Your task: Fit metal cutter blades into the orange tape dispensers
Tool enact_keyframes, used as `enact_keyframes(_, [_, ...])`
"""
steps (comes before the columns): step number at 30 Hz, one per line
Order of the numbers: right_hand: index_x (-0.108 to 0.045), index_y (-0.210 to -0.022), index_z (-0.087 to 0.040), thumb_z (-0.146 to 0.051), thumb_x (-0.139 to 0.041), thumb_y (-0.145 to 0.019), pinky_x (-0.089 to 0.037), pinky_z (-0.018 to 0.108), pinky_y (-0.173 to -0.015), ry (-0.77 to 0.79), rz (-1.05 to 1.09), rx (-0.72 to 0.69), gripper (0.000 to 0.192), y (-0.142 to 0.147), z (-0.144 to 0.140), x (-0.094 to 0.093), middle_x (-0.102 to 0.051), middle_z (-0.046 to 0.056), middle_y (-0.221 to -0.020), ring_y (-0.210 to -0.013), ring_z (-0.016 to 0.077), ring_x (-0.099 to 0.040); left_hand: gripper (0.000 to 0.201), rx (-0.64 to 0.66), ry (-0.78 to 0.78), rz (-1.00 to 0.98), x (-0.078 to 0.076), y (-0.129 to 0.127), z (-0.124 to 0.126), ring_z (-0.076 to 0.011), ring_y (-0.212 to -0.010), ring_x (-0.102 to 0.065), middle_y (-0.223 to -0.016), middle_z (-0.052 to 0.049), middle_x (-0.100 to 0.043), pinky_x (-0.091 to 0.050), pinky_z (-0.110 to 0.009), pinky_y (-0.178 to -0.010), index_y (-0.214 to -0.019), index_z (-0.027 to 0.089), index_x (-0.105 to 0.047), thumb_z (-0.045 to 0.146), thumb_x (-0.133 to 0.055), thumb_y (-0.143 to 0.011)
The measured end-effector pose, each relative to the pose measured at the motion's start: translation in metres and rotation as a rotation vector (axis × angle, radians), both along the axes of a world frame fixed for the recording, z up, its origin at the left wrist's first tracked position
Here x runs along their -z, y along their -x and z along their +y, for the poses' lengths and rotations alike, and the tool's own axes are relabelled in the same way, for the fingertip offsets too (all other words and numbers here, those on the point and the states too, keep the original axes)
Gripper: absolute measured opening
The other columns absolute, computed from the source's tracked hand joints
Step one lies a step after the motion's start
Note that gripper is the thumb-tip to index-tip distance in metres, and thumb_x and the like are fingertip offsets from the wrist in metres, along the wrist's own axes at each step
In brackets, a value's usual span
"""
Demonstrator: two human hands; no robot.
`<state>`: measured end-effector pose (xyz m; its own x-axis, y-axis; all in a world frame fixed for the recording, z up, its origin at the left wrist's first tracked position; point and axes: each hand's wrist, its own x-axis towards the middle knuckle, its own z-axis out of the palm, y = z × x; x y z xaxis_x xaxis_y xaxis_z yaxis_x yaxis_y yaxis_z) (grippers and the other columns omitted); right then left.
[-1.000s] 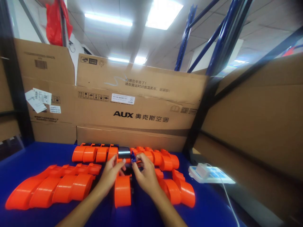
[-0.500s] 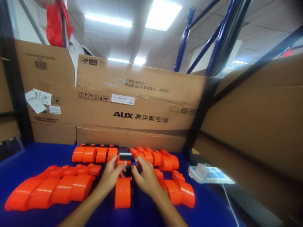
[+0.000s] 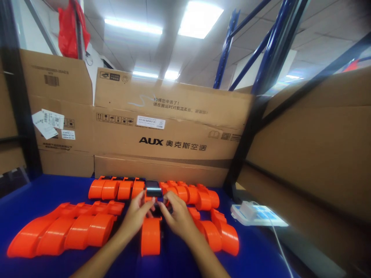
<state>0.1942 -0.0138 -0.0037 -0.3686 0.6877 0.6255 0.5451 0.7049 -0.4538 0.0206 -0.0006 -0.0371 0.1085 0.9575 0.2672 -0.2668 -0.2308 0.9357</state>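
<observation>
Low in the middle of the frame, the left hand [image 3: 136, 216] and right hand [image 3: 177, 217] meet over a small dark part [image 3: 153, 190], fingers curled and pinching around it, above an orange piece [image 3: 150, 235]. The blue desk [image 3: 43, 193] carries orange rows at lower left [image 3: 63, 231] and centre [image 3: 121, 188]. Cardboard boxes [image 3: 174, 131] wall the back; blue racking [image 3: 269, 42] climbs upper right under ceiling lights [image 3: 199, 17].

Bare blue table [image 3: 43, 197] lies open at far left and near centre. Orange parts [image 3: 63, 231] block near left; cardboard boxes [image 3: 162, 143] wall off the far side; a charger [image 3: 255, 213] sits right.
</observation>
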Motion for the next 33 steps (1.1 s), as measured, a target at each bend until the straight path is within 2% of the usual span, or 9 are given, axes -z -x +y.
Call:
enact_keyframes(7, [-0.052, -0.086, -0.023, -0.029, -0.053, -0.096, -0.042, 0.029, -0.067, 0.060, 0.102, -0.055, 0.012, 0.001, -0.004, -0.004, -0.056, 0.002, -0.083, -0.073, 0.0169, -0.052, 0.032, -0.007, 0.101, -0.144, 0.000, -0.002, -0.001, -0.0107, -0.053, -0.058, -0.071, -0.002, -0.066, -0.046, -0.021, -0.053, -0.089, 0.015, -0.066, 0.043, -0.076, -0.075])
enact_keyframes(12, [-0.053, -0.102, -0.025, -0.037, -0.053, -0.095, -0.047, 0.031, -0.071, 0.196, 0.486, -0.093, 0.014, 0.004, 0.001, 0.000, -0.059, 0.002, -0.087, -0.078, 0.0184, -0.057, 0.032, 0.083, 0.195, -0.254, 0.001, -0.002, 0.001, -0.0107, -0.051, -0.059, -0.074, -0.006, -0.072, -0.046, -0.021, -0.051, -0.084, 0.013, -0.068, 0.040, -0.080, -0.071])
enact_keyframes(16, [-0.048, -0.127, -0.029, -0.044, -0.053, -0.095, -0.049, 0.035, -0.082, 0.428, 0.669, -0.201, 0.036, 0.005, 0.005, -0.002, -0.063, 0.003, -0.092, -0.086, 0.0208, -0.061, 0.044, 0.217, 0.244, -0.245, -0.002, -0.003, -0.001, -0.0132, -0.049, -0.062, -0.072, -0.008, -0.074, -0.049, -0.023, -0.051, -0.105, 0.012, -0.068, 0.037, -0.081, -0.071])
enact_keyframes(18, [-0.050, -0.128, -0.030, -0.045, -0.055, -0.093, -0.047, 0.038, -0.090, 0.546, 0.672, -0.322, 0.038, 0.003, 0.004, -0.005, -0.065, 0.003, -0.099, -0.093, 0.0221, -0.063, 0.056, 0.259, 0.263, -0.236, -0.003, -0.004, -0.004, -0.0156, -0.045, -0.063, -0.061, -0.006, -0.071, -0.050, -0.024, -0.049, -0.121, 0.012, -0.062, 0.036, -0.079, -0.074])
enact_keyframes(20, [-0.053, -0.126, -0.030, -0.047, -0.057, -0.092, -0.047, 0.039, -0.092, 0.615, 0.670, -0.408, 0.038, 0.001, 0.003, -0.007, -0.066, 0.004, -0.106, -0.097, 0.0232, -0.063, 0.069, 0.322, 0.277, -0.238, -0.006, -0.004, -0.009, -0.0203, -0.047, -0.067, -0.061, -0.005, -0.071, -0.051, -0.026, -0.049, -0.138, 0.014, -0.050, 0.037, -0.075, -0.078])
enact_keyframes(23, [-0.055, -0.122, -0.028, -0.048, -0.058, -0.091, -0.048, 0.036, -0.086, 0.606, 0.653, -0.388, 0.037, -0.001, 0.003, -0.007, -0.066, 0.005, -0.107, -0.096, 0.0231, -0.063, 0.077, 0.429, 0.264, -0.268, -0.012, -0.003, -0.017, -0.0270, -0.067, -0.075, -0.091, -0.012, -0.075, -0.057, -0.033, -0.059, -0.145, 0.023, -0.040, 0.033, -0.077, -0.078])
enact_keyframes(26, [-0.052, -0.119, -0.027, -0.049, -0.058, -0.091, -0.049, 0.033, -0.078, 0.541, 0.623, -0.318, 0.037, 0.001, 0.005, -0.003, -0.066, 0.004, -0.096, -0.087, 0.0214, -0.063, 0.073, 0.470, 0.221, -0.258, -0.018, -0.003, -0.024, -0.0306, -0.083, -0.075, -0.120, -0.016, -0.068, -0.059, -0.039, -0.069, -0.136, 0.025, -0.051, 0.025, -0.083, -0.071])
enact_keyframes(30, [-0.047, -0.113, -0.026, -0.051, -0.062, -0.087, -0.049, 0.031, -0.070, 0.437, 0.590, -0.253, 0.039, 0.006, 0.007, 0.002, -0.063, 0.002, -0.087, -0.077, 0.0190, -0.060, 0.060, 0.350, 0.180, -0.205, -0.018, -0.004, -0.023, -0.0310, -0.085, -0.074, -0.122, -0.017, -0.067, -0.060, -0.040, -0.067, -0.126, 0.020, -0.061, 0.036, -0.081, -0.072])
enact_keyframes(33, [-0.046, -0.105, -0.025, -0.048, -0.064, -0.087, -0.048, 0.029, -0.068, 0.387, 0.580, -0.229, 0.034, 0.010, 0.007, 0.003, -0.060, 0.001, -0.086, -0.076, 0.0174, -0.059, 0.055, 0.245, 0.125, -0.174, -0.016, -0.002, -0.018, -0.0317, -0.098, -0.070, -0.120, -0.015, -0.069, -0.059, -0.040, -0.076, -0.120, 0.017, -0.066, 0.037, -0.081, -0.071])
